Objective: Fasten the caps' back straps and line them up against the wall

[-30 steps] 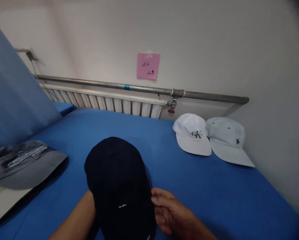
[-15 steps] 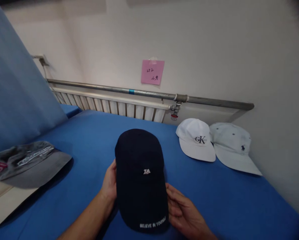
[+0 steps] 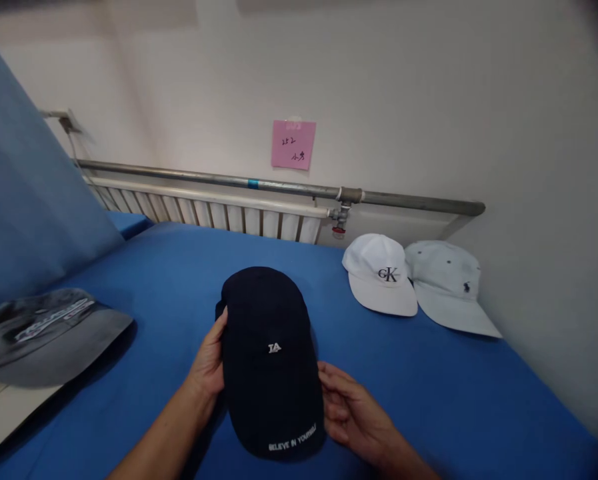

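Observation:
A dark navy baseball cap (image 3: 266, 313) is held in front of me, crown away and brim toward me. It bears a small white emblem and the words "BELIEVE IN YOURSELF" along the brim edge. My left hand (image 3: 209, 363) grips the left side of the crown, thumb on top and the other fingers hidden beneath. At the brim's right edge, my right hand (image 3: 351, 410) has its fingertips against the cap, the fingers curled. Both hands are above the blue-covered surface (image 3: 179, 267).
On the right lie a white cap with CK letters (image 3: 381, 273) and a pale cap (image 3: 446, 287), side by side. A grey cap (image 3: 59, 333) overlaps a cream cap (image 3: 13, 413) at left. Behind are a radiator (image 3: 219, 212), a pipe (image 3: 419, 201), a pink note (image 3: 293, 145) and a blue curtain (image 3: 29, 167).
The view has shifted slightly, so most things sit a little further left. My left hand's thumb now shows on top of the navy cap's side. Both hands still hold the cap.

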A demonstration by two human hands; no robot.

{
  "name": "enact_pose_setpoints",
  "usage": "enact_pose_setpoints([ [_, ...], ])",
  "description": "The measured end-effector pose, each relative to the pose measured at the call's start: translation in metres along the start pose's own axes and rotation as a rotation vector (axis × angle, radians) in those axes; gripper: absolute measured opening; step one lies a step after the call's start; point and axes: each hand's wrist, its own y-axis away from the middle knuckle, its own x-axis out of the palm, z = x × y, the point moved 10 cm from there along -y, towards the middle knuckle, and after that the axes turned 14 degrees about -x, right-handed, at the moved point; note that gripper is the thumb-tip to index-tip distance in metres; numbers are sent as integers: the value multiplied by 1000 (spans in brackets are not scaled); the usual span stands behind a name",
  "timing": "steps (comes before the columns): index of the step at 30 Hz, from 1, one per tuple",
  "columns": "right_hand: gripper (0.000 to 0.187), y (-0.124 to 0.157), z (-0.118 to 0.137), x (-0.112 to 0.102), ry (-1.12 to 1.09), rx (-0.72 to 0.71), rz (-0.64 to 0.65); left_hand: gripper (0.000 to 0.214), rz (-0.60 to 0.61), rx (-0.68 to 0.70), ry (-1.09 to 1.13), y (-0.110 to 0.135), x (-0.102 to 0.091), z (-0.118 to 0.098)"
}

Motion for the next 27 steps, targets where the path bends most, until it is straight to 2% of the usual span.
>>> enact_pose_setpoints([
  [5, 43, 4, 0, 6, 79, -1, 14, 33, -177, 76, 8, 8, -21, -12],
  [9, 41, 7, 2, 11, 87, -19, 10, 29, -253, 140, 2, 10, -29, -21],
  [11, 41, 8, 2, 13, 72, -19, 20, 26, -241, 181, -16, 11, -25, -27],
  [14, 44, 7, 2, 11, 12, -17, -8, 25, -161, 249, -65, 12, -14, -36],
  [16, 48, 5, 5, 7, -42, -35, -37, 20, -120, 258, -138, 13, -7, -38],
  [18, 51, 3, 7, 4, -70, -50, -53, 19, -133, 240, -198, 13, -7, -37],
  [23, 57, 10, -4, 9, -81, 38, -38, 27, -361, 277, -41, 25, -24, -38],
  [27, 59, 22, -23, 20, -96, 127, -31, 25, -438, 286, 24, 33, -24, -37],
])
